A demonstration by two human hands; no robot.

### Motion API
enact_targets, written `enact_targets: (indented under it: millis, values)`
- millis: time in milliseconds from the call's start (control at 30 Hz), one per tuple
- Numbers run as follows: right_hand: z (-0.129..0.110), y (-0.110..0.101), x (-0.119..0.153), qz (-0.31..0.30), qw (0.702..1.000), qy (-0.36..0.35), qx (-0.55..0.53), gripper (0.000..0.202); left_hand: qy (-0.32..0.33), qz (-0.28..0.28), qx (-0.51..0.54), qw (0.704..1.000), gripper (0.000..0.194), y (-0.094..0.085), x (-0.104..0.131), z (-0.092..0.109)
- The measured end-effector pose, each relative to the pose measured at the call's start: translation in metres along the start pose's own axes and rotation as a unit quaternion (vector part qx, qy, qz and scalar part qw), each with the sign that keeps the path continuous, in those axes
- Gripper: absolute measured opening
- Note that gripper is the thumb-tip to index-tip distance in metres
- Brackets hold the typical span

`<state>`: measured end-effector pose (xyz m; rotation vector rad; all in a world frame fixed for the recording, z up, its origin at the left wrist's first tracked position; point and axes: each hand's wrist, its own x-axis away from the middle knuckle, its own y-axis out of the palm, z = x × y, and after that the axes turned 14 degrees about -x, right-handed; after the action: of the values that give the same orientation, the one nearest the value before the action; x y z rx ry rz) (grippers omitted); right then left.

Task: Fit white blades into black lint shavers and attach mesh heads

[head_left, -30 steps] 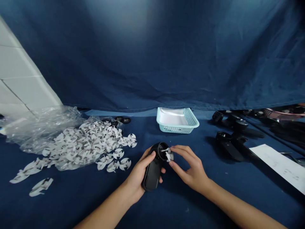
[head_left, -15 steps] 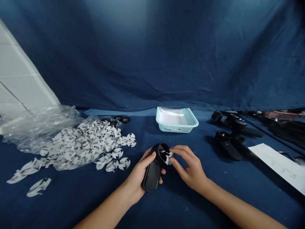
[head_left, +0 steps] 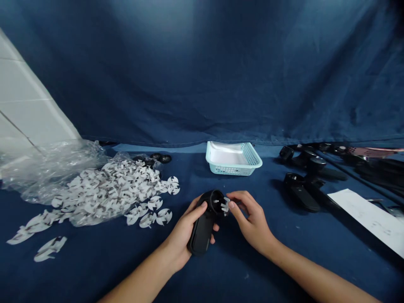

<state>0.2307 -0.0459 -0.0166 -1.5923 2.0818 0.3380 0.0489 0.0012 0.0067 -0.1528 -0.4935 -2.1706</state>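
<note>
**White piece has turned a little beside the round end of the black housing**

Since the earlier frame, the small white piece [head_left: 225, 205] has turned in the fingers of the right hand [head_left: 254, 223], and the thumb has moved with it. The left hand [head_left: 183, 242] and the black housing [head_left: 201, 236] stay almost in the same place.

The right hand is pinching the white piece between thumb and index finger, at the right edge of the open round end of the housing. Whether the piece touches this edge, I cannot tell. The left hand is closed around the housing, with its thumb near the round end.

On the left side of the blue surface [head_left: 126, 273] lies a pile of white parts [head_left: 107, 189], partly on a clear plastic bag [head_left: 59, 164]. Black round parts [head_left: 165, 158] are just behind the pile. Beyond the hands is a light blue basket [head_left: 232, 170] with white lining. On the right are black devices [head_left: 301, 193] and a paper sheet [head_left: 368, 216].
</note>
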Motion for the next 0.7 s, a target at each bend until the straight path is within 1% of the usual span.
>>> enact_targets:
  millis: [100, 167, 200, 267, 333, 433, 567, 633, 700]
  values:
    - [0.000, 0.000, -0.001, -0.002, 0.994, 0.091, -0.065, 0.018, -0.004, 0.004, -0.005, 1.000, 0.042, 0.000, 0.001, 0.000]
    - [0.001, 0.000, -0.002, 0.005, 0.984, 0.133, -0.119, 0.021, -0.006, 0.005, -0.008, 1.000, 0.043, 0.000, 0.002, 0.000]
    - [0.001, 0.000, -0.002, 0.013, 0.980, 0.143, -0.141, 0.022, -0.006, 0.006, -0.009, 1.000, 0.043, 0.000, 0.002, 0.000]
    - [0.001, 0.000, -0.001, 0.038, 0.977, 0.139, -0.156, 0.022, -0.004, 0.008, -0.009, 1.000, 0.044, 0.000, 0.001, 0.000]
    - [0.002, 0.001, 0.001, 0.059, 0.984, 0.107, -0.128, 0.022, -0.003, 0.013, -0.007, 1.000, 0.044, 0.000, 0.001, 0.000]
    - [0.001, 0.001, 0.006, 0.065, 0.996, 0.018, -0.051, 0.024, -0.002, 0.020, -0.011, 1.000, 0.045, 0.002, 0.001, 0.001]
    - [-0.003, 0.002, 0.009, 0.039, 0.993, -0.105, 0.041, 0.034, -0.004, 0.025, -0.036, 0.999, 0.048, 0.005, 0.004, 0.002]
    - [-0.005, 0.001, 0.008, 0.019, 0.988, -0.137, 0.064, 0.037, -0.002, 0.027, -0.047, 0.999, 0.050, 0.007, 0.006, 0.002]
    - [-0.006, 0.001, 0.007, 0.005, 0.986, -0.148, 0.072, 0.040, -0.002, 0.027, -0.054, 0.998, 0.053, 0.008, 0.006, 0.002]
